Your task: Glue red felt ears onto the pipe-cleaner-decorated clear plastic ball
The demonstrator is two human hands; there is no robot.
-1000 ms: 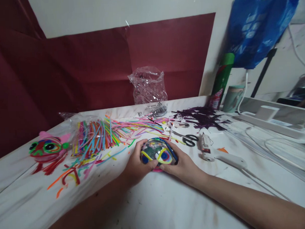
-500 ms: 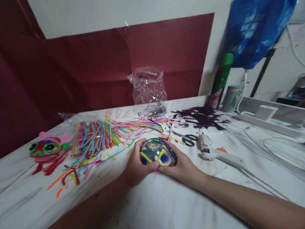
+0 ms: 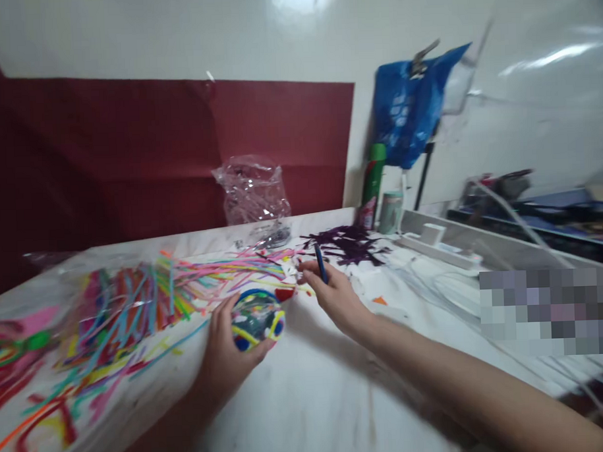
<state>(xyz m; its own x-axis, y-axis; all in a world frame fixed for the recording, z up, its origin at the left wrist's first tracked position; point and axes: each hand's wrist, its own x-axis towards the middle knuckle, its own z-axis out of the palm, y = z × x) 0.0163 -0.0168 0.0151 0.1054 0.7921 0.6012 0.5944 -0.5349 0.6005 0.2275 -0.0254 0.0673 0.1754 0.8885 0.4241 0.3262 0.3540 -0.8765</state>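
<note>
- Grasping with the left hand (image 3: 229, 340) a decorated ball (image 3: 258, 316), wrapped by the fingers around its left side and steadied by the thumb along its near lower edge.
- Placed over the white table (image 3: 308, 404) (resting or lifted, impossible to tell), between both hands; right beside the left palm, clearly apart from the right hand (image 3: 331, 291) and to its left.
- Round, so without any long axis; turned with blue and yellow rings toward the wearer.
- Gripping in the right hand a slim blue stick (image 3: 320, 263), nearly upright, leaning a little left at the top; reaching with bent fingertips toward pale scraps (image 3: 290, 269), too blurred to tell whether touching any.
- In the gap between ball and right hand, close to the ball, a small red piece (image 3: 285, 294).
- Farther left, inside and spilling from a flat clear bag (image 3: 70, 270), many coloured fuzzy strips (image 3: 130, 298).
- At the back, before a maroon sheet (image 3: 155, 139), an upright clear bag (image 3: 253, 188), too crumpled and shiny to tell of anything inside.
- Back right, hanging from a clip (image 3: 419, 63), a blue bag (image 3: 403, 110) with contents hidden; below, a green can (image 3: 373, 174) and a pale green cup (image 3: 391, 213), likewise unseen inside.
</note>
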